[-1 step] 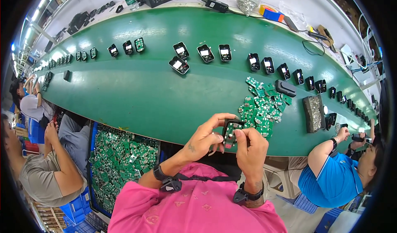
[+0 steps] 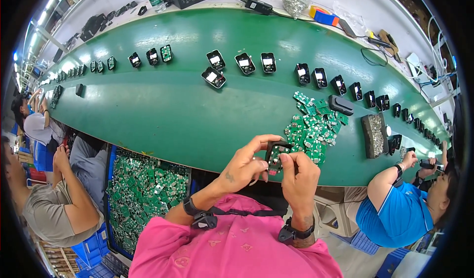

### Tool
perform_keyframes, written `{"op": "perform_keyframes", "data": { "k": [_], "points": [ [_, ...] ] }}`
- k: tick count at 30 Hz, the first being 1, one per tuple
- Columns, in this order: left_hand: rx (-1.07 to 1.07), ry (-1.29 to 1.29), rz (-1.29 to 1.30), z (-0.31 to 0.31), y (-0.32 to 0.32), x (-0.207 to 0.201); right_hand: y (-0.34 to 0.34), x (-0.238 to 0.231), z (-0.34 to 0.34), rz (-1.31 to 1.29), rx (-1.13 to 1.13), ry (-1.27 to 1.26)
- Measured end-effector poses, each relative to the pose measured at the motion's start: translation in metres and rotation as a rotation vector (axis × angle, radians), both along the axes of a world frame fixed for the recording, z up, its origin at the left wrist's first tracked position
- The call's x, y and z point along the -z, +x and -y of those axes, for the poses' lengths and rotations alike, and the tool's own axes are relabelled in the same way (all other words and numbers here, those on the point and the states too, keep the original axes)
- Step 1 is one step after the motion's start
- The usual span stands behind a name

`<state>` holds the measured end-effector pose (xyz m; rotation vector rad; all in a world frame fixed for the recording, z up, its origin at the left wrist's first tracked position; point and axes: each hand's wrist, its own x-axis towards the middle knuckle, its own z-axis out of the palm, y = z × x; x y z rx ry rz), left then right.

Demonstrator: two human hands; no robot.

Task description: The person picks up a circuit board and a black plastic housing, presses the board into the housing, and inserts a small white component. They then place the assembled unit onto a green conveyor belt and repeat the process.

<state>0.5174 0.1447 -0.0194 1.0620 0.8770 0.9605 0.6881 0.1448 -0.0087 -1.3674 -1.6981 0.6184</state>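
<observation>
Close to the front edge of the green table, my left hand [image 2: 243,165] grips a small black plastic housing [image 2: 270,154] by its sides. A green circuit board [image 2: 277,160] sits in the housing's open face, with a small pink-red part at its lower end. Thumb and index finger of my right hand [image 2: 300,177] pinch at the right edge of this board; whether it lies fully inside is hidden by the fingers. Just beyond my hands lies a heap of loose green circuit boards [image 2: 311,130].
Open black housings [image 2: 244,63] stand in a long curved row across the table [image 2: 163,110]. A black oblong case [image 2: 340,105] and a foam block full of small metal parts [image 2: 374,135] lie right. A blue-edged bin of boards [image 2: 148,189] is at lower left. Co-workers sit on both sides.
</observation>
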Motion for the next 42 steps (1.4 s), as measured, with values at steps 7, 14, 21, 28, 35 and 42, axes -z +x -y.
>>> {"op": "perform_keyframes", "data": {
  "k": [7, 14, 21, 28, 35, 42],
  "points": [
    [-0.023, -0.045, -0.024, 0.001, 0.006, -0.002, -0.002, 0.004, -0.001, 0.037, 0.048, 0.025],
    [0.114, -0.028, 0.169, 0.000, -0.002, 0.003, 0.021, 0.004, -0.002, -0.439, -0.126, -0.429],
    [-0.104, 0.192, -0.182, -0.001, 0.018, 0.012, 0.009, -0.005, 0.003, -0.424, -0.095, -0.425],
    [-0.333, 0.426, -0.323, 0.002, 0.024, 0.025, 0.009, -0.006, 0.000, -0.399, -0.129, -0.440],
    [-0.141, 0.115, 0.190, 0.003, 0.003, 0.006, 0.011, 0.002, -0.008, -0.364, -0.055, -0.456],
    [-0.197, 0.093, -0.212, 0.007, 0.010, 0.003, 0.002, 0.010, -0.010, -0.201, -0.008, -0.292]
  ]
}}
